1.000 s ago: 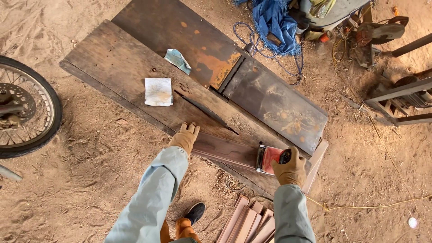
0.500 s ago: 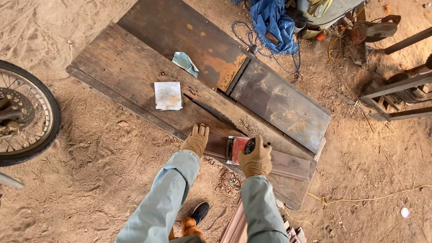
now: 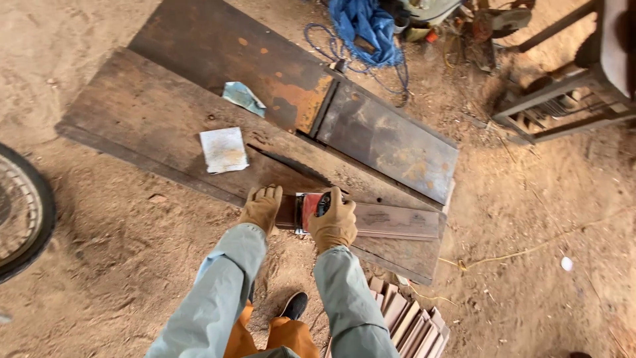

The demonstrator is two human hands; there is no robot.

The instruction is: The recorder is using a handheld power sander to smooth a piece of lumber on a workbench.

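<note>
Right hand (image 3: 336, 223), gloved, grips the red sander (image 3: 310, 209) from above. The sander sits on the left end of a narrow plank (image 3: 394, 221) lying across the wide board (image 3: 146, 113). Left hand (image 3: 262, 207), gloved, presses flat on the plank end at 9 o'clock of the sander, fingers extended. Sandpaper sheet (image 3: 224, 149) lies at 11 o'clock of the hands.

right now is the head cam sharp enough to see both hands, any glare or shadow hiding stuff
Head view: even, soft shade light with no glare; the left hand on the wood strip and the right hand gripping the red sander are sharp. Wide-angle bending shows at the edges, where the wheel is cut off. Only faint shadows lie under the boards.
</note>
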